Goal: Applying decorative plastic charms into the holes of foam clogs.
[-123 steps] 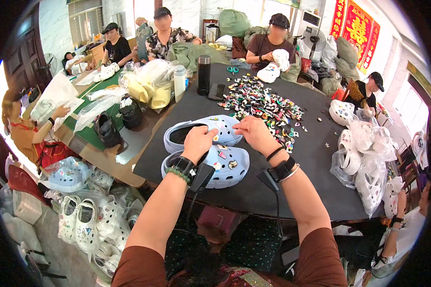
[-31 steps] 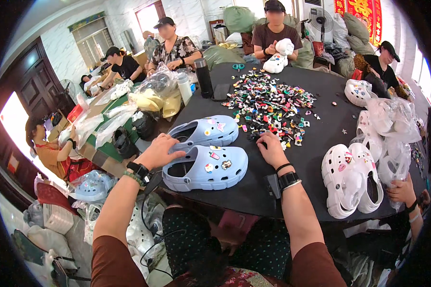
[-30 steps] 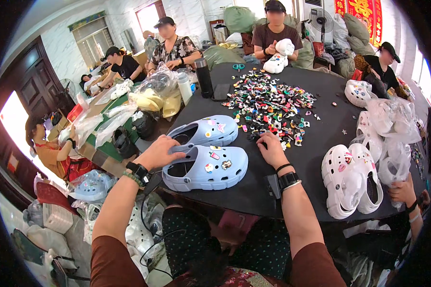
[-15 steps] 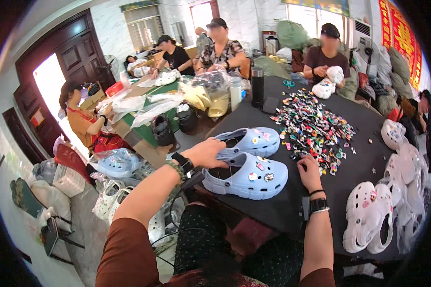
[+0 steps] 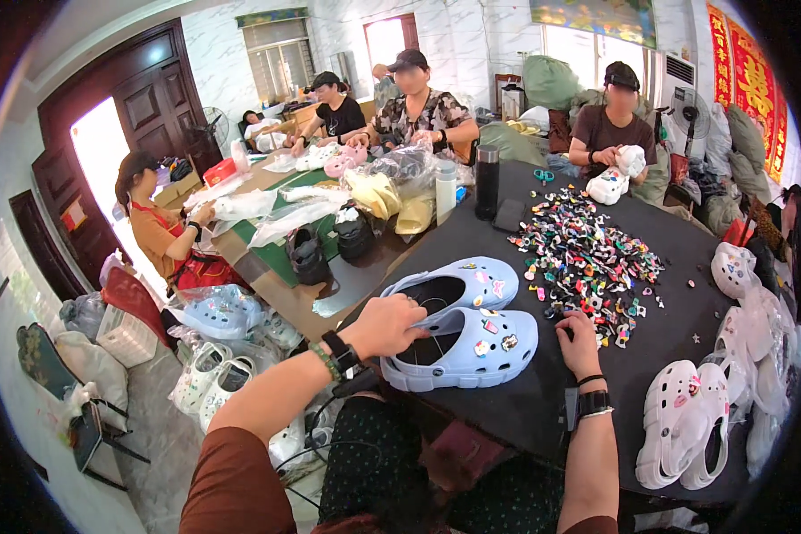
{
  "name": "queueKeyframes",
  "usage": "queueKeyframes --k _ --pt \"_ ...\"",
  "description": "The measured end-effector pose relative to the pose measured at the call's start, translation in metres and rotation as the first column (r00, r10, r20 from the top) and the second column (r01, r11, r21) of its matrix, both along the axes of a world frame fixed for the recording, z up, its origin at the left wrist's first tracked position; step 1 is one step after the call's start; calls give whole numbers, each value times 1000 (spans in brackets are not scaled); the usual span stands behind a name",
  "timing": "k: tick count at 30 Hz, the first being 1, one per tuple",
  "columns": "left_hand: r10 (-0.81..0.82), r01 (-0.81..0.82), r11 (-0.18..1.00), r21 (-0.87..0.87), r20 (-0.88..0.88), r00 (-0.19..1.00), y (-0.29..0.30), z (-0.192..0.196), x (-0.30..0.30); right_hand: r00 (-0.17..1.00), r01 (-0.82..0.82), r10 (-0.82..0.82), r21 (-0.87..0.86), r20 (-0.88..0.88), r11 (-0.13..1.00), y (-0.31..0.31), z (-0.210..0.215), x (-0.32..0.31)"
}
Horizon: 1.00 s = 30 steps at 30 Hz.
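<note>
A pair of light blue clogs with coloured charms lies side by side on the black table, toes to the right. My left hand (image 5: 388, 327) is closed on them where their inner sides meet, so part of the far clog (image 5: 472, 278) and the near clog (image 5: 494, 349) openings is covered. To the right of the toes, my right hand (image 5: 578, 343) rests at the table, fingers curled with the tips together; whatever they may hold is hidden. Just beyond it spreads a heap of small coloured shoe charms (image 5: 587, 258).
White clogs (image 5: 681, 423) lie at the right, with bagged white shoes (image 5: 748, 343) behind them. A black bottle (image 5: 487, 182) and a pale bottle (image 5: 446, 190) stand at the far left edge. Several people work around the tables; one opposite holds white shoes (image 5: 616, 178).
My left hand has shifted from gripping at the far clog to the place where both clogs meet. The view has tilted up a little. My right hand stays beside the charms, fingers still curled.
</note>
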<state>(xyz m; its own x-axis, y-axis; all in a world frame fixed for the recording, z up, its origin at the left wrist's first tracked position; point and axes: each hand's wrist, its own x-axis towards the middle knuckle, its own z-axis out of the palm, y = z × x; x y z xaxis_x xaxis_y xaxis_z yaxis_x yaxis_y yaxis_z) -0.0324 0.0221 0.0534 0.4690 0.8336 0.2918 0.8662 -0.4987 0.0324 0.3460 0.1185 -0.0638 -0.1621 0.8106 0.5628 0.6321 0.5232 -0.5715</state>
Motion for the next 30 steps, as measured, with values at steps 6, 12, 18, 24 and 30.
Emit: queueKeyframes --k 6,12,18,24,30 --pt "75 -75 997 28 25 997 -14 0 -8 1000 0 0 17 6 1000 -5 3 1" --pt "230 -257 952 169 163 960 -10 0 -48 999 21 -21 -27 28 999 -8 8 -5" --pt "456 -509 836 205 257 852 17 13 -84 999 15 -13 -67 34 998 -13 16 -7" --pt "602 -655 733 183 272 750 78 16 -121 998 35 -30 -86 58 996 -10 12 -7" --pt "735 -790 572 222 288 614 163 33 -165 997 52 -47 -81 64 995 -11 16 -11"
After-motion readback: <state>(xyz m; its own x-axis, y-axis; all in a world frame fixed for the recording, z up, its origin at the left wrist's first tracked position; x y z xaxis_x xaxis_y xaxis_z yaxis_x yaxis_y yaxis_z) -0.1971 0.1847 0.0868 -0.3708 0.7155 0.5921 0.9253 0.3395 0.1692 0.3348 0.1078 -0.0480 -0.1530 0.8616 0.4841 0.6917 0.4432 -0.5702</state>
